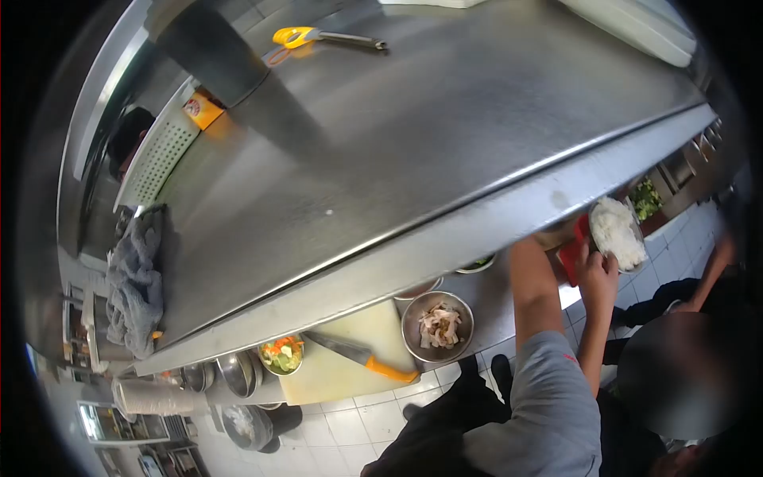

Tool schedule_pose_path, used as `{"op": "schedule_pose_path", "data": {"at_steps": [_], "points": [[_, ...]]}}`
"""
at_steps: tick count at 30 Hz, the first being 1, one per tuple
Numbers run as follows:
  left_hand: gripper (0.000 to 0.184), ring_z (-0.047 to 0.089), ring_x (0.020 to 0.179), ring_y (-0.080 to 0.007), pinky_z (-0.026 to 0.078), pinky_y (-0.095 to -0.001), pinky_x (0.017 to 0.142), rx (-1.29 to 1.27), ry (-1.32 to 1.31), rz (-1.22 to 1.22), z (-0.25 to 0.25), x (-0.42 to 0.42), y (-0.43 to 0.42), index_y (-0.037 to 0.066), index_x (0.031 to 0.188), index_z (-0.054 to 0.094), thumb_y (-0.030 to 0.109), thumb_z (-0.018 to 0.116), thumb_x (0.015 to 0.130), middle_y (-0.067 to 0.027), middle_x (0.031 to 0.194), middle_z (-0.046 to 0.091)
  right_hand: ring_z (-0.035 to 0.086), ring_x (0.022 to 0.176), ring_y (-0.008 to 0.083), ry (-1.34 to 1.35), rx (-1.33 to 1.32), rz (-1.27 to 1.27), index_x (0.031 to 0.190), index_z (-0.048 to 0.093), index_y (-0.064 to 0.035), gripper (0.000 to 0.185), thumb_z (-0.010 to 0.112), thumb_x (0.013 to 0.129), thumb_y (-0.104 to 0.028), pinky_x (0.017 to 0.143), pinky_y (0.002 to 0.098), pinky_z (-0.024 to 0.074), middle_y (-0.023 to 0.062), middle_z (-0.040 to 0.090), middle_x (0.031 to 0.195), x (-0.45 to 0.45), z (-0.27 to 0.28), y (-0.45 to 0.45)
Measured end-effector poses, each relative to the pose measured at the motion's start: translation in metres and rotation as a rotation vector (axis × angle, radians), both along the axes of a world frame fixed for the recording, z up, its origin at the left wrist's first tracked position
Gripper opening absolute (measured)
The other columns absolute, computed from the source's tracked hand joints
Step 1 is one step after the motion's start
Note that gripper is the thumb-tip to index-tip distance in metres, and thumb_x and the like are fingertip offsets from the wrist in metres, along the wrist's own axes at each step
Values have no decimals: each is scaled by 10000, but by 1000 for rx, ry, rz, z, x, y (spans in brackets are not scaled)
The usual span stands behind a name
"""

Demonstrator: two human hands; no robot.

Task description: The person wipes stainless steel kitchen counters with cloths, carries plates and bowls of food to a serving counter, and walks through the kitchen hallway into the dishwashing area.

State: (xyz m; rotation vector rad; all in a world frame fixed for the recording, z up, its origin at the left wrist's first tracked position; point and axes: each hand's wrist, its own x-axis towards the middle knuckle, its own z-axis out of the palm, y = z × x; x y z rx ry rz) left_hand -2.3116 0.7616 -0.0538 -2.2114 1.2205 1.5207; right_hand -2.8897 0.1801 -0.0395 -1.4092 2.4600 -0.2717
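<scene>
A smooth, glossy steel table (413, 135) bears streaked reflections; at far left, shiny plastic handles (294, 36). Rough grey cloth (137, 278) bunches left. Nearer, a matt plastic-looking board (342, 381) lies beside a polished metal bowl (410, 334).

Dark cylinder (213, 49), yellow-handled tool (338, 36), orange box (204, 110) on steel shelf (358, 159), well left of grip; perforated pale tray (168, 149) beside box. Farther left of grip, bunched gray cloth (133, 282) at shelf end, pale stacked containers (155, 397) below.
</scene>
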Motion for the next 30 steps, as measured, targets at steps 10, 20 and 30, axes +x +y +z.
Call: {"op": "schedule_pose_path", "data": {"at_steps": [10,20,30], "points": [[157,615,757,-212,505,-319,642,-110,-98,-57,33,-25,12,72,908,596,131,507,792,-119,905,599,494,622,177,-508,-388,79,908,529,-40,225,406,831,-212,544,302,383,70,517,746,33,68,10],[345,622,667,-144,490,-263,571,-321,236,750,-34,8,144,-25,1017,539,246,544,803,-112,718,631,508,477,122,-965,-296,618,942,504,-34,230,387,839,-203,422,242,402,49,529,640,197,163,141],[373,562,811,-139,458,-260,670,-756,340,1106,78,97,228,4,1122,479,295,427,894,-76,931,588,558,516,131,-1051,384,1117,993,525,-3,282,401,825,-193,440,260,477,78,587,731,499,135,391]]}}
